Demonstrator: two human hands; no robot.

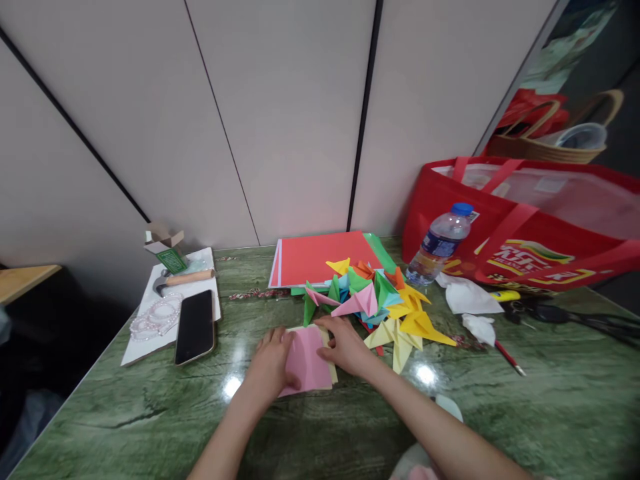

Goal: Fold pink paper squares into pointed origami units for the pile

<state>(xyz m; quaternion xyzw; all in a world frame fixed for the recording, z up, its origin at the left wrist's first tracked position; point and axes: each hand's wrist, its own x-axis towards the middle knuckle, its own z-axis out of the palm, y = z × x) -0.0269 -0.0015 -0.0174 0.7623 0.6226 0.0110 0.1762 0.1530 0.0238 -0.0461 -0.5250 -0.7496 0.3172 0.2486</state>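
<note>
A small stack of square paper, with a pink sheet (307, 358) on top and pale yellow edges showing beneath, lies on the green table. My left hand (270, 363) grips the stack's left side, its thumb lying on the pink sheet. At the upper right edge, my right hand (345, 343) has its fingers curled over the paper, the thumb by the yellow layer. Some fingertips are hidden under or behind the sheets. Just beyond my right hand sits a pile of folded paper cranes (363, 300) in pink, green, blue, orange and yellow.
Coloured sheets (325, 257) lie behind the cranes. A water bottle (440, 243) stands before a red bag (525, 227) at right, with tissues (470, 295) and a pencil (510, 358) nearby. To the left are a phone (195, 327), a hammer (185, 278), beads (157, 318) and a green box (170, 257).
</note>
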